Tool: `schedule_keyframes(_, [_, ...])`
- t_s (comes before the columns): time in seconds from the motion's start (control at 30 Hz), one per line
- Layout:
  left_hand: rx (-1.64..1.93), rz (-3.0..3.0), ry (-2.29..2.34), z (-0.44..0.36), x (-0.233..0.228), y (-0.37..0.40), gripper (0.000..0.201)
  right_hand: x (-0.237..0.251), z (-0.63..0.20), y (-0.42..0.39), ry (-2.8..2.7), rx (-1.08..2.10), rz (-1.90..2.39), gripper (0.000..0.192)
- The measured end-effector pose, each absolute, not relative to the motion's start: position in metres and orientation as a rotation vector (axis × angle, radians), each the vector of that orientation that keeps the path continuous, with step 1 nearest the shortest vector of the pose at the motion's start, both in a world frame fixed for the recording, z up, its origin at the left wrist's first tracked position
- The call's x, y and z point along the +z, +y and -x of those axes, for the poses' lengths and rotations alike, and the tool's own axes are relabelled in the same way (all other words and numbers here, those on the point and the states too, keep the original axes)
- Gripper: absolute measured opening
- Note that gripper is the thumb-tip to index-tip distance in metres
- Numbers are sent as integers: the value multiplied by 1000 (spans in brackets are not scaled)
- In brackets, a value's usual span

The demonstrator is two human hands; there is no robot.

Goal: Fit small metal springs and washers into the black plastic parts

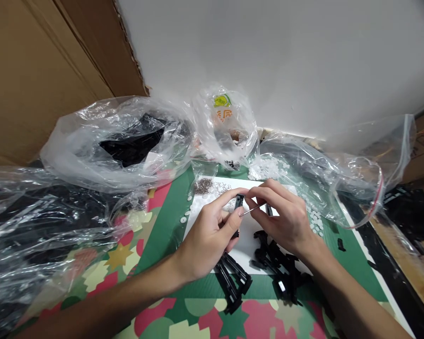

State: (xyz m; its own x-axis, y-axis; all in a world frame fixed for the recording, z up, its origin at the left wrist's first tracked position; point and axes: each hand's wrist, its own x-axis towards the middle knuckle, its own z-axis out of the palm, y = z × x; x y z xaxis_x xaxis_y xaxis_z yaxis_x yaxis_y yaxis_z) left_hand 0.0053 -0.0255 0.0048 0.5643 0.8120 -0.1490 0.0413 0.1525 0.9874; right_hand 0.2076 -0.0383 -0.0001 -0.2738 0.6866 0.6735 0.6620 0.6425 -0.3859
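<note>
My left hand (207, 235) is closed around a small black plastic part (239, 201), its upper end showing above the thumb. In my right hand (286, 219) a thin metal rod (251, 210) is pinched, its tip reaching the left thumb beside the part. Another dark piece (269, 209) shows by the right fingers; whether it is held I cannot tell. Long black plastic parts (229, 285) lie just below my left hand. A heap of black plastic pieces (281, 268) sits under my right wrist, partly on a white sheet (247, 256).
Small brown wire pieces (203, 185) and white discs (268, 168) lie behind my hands, with more white discs (316, 221) at right. Clear plastic bags (81, 160) crowd the left and back, before a white wall (268, 61). Cardboard (38, 70) stands at far left.
</note>
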Motion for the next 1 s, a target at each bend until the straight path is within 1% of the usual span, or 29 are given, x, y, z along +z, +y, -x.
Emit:
schedule_keyframes(0.27, [627,-1284,887,-6,-1,-24,59,-4,-206,-39,-1962,151,1161,19])
schedule_keyframes(0.47, [574,-1307,828,-4,-1,-13,53,-6,-203,-38,-1990,64,1182,16])
schedule_keyframes(0.63, [530,-1107,704,-7,3,-8,52,-7,-202,-37,-1951,60,1189,14])
schedule_keyframes(0.8, [521,-988,689,-10,9,-8,37,-6,-204,-36,-1984,73,1189,12])
schedule_keyframes(1.0, [517,-976,688,-10,8,-8,23,-9,-202,-36,-1956,39,1187,13])
